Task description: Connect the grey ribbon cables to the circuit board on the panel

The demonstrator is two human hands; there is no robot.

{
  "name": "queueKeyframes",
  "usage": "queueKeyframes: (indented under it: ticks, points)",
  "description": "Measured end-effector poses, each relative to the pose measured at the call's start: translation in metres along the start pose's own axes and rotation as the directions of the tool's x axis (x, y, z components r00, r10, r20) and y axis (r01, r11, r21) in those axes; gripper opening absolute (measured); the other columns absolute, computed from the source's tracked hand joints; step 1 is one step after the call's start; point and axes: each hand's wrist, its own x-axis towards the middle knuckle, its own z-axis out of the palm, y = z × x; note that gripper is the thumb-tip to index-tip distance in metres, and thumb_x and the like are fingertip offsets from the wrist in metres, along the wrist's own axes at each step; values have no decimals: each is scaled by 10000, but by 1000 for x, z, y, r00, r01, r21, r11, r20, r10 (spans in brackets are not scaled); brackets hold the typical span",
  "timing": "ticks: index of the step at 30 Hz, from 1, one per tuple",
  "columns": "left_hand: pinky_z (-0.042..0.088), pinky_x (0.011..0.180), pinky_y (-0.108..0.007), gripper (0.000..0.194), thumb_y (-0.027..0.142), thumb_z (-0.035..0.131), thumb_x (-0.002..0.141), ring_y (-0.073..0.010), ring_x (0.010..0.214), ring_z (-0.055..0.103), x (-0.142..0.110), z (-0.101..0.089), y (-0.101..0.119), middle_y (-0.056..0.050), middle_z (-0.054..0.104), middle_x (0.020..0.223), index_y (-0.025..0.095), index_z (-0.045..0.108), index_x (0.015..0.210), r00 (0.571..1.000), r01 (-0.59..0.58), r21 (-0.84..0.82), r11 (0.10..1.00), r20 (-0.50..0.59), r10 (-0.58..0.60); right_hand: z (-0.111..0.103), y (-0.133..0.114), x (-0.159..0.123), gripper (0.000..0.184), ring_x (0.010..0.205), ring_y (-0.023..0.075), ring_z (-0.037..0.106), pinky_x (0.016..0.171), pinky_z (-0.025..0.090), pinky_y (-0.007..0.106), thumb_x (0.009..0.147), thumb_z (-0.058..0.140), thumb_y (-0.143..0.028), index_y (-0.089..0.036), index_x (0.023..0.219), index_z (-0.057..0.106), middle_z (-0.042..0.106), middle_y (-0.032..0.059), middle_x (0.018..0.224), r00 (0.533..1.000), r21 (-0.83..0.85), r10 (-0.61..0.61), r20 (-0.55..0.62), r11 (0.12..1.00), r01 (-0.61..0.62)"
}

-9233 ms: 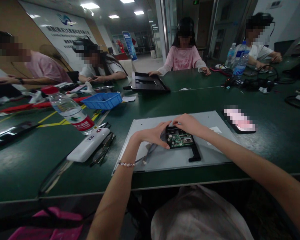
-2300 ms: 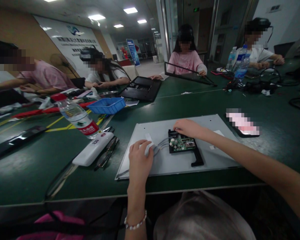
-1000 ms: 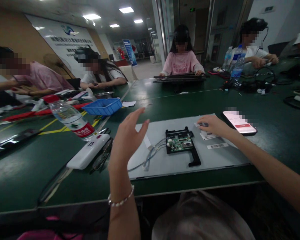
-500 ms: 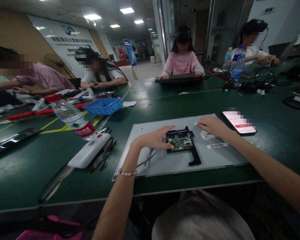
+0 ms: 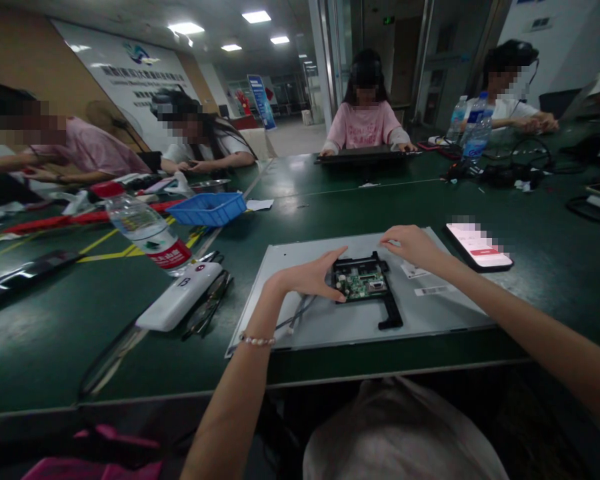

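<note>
A flat grey panel (image 5: pixel 430 315) lies in front of me with a black plastic bracket (image 5: pixel 391 312) on it. The bracket carries a green circuit board (image 5: pixel 363 285). My left hand (image 5: pixel 310 279) spans the bracket's left end, thumb at the near corner and fingers at the far one, closed on it. Grey cables (image 5: pixel 300 312) run out beneath that hand. Beyond the bracket's far right corner, over the panel, my right hand (image 5: pixel 405 243) has its fingertips pinched together; whatever is between them is hidden. White labels (image 5: pixel 433 291) are stuck on the panel beside my right forearm.
A phone (image 5: pixel 480 250) lies right of the panel. To the left are a white power bank (image 5: pixel 177 300), glasses (image 5: pixel 207 307), a water bottle (image 5: pixel 150 230) and a blue tray (image 5: pixel 207 209). Across the table a person holds a dark flat panel (image 5: pixel 367 157).
My left hand came down from above the cables onto the bracket's left end. My right hand left the bracket for the labels, then shifted slightly back left. The person opposite lowered a dark frame.
</note>
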Motion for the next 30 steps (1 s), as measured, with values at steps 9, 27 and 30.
queueKeyframes:
  ticks: [9,27,30]
  points:
    - [242,1144,-451,1126,510,752,602,-303,1394,261,1,2,-4,-145,226,1533,173,137,1484,1000,-2,-19,1000,17,2,32,-52,36,205,910,211,620,784,420,293,895,515,-215,-178,939,712,704,80,966,994,-46,-74,86,996,78]
    - [169,1157,-446,1155,535,722,631,-308,1427,136,-1,-1,2,-154,90,1563,151,48,1488,997,26,17,1000,66,-27,16,-43,27,253,1026,232,600,910,436,358,881,501,-212,-154,1051,679,677,105,1085,989,119,-121,86,987,110]
    - [148,1163,-435,1166,543,721,638,-299,1435,95,-1,-2,3,-143,42,1569,158,23,1489,998,15,26,1000,67,-16,-6,-24,13,258,1004,240,614,910,450,381,867,509,-235,-175,1040,692,681,94,1078,990,97,-82,117,993,71]
